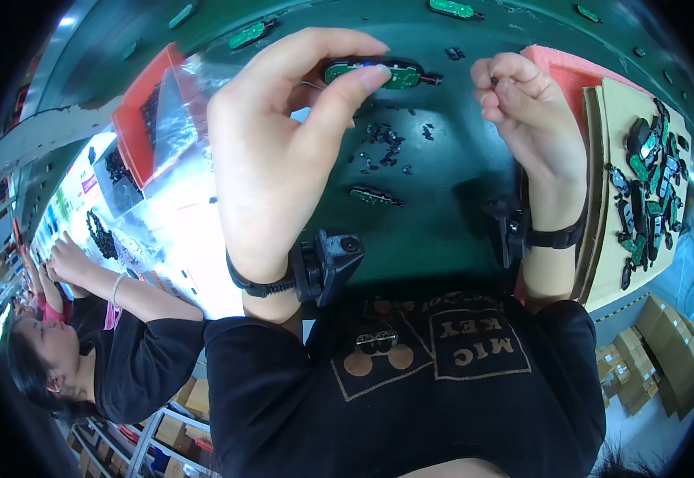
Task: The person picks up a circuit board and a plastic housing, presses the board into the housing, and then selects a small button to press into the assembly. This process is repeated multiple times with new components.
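The left hand (271,151) is up near the middle of the view. Its grip is closed on a small green circuit board (371,73) in a black shell, pinched between the thumb and the first finger. The board sits at about 12 o'clock in the picture, held above the green desk (434,207).

The right hand (522,111) is at about 1 o'clock, just beside the board but not touching it. Its fingers are curled in tight. I cannot tell if something tiny is inside them.

On the desk under the hands lies a little pile of small black parts (383,143), and one more green board (375,196) lies near the middle. At 3 o'clock a cardboard tray (602,239) holds many green and black pieces (645,191). At 10 o'clock there is a red bin (136,119) with clear plastic bags (175,103). Another person (116,350) in black sits at 8 o'clock.
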The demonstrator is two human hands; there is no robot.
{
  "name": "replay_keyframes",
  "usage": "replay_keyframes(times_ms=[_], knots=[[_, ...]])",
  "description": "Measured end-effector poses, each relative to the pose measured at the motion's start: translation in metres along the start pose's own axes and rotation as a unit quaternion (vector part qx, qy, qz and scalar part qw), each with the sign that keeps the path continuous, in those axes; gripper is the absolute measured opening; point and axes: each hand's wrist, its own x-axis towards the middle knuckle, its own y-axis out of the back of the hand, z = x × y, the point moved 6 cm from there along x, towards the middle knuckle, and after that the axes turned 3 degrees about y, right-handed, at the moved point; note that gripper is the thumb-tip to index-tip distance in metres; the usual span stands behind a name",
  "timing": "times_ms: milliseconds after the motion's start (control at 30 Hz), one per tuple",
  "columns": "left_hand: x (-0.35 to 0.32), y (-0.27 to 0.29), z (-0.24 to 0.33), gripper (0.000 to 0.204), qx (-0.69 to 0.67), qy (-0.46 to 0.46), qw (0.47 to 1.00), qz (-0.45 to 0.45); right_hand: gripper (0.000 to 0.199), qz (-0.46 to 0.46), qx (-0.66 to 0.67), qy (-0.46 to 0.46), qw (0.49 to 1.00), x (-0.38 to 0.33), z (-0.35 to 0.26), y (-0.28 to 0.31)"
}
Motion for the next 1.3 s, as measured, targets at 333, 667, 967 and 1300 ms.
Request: replay_keyframes(times_ms=[333,667,967,1300], knots=[[-0.004,-0.012,0.002,0.018,-0.063,0.008,0.998,-0.002,0.009,0.102,-0.278,0.085,0.951,-0.010,-0.020,-0.020],[-0.016,-0.019,0.013,0.022,-0.023,-0.045,0.999,-0.015,0.006,0.125,-0.505,0.167,0.838,-0.021,-0.031,-0.069],[-0.023,-0.019,0.022,0.023,0.022,-0.063,0.998,-0.001,0.008,0.149,-0.495,0.162,0.840,-0.030,-0.028,-0.056],[-0.029,-0.024,0.039,0.025,0.149,-0.207,0.967,0.009,0.018,0.107,-0.465,0.189,0.858,-0.028,-0.031,-0.061]])
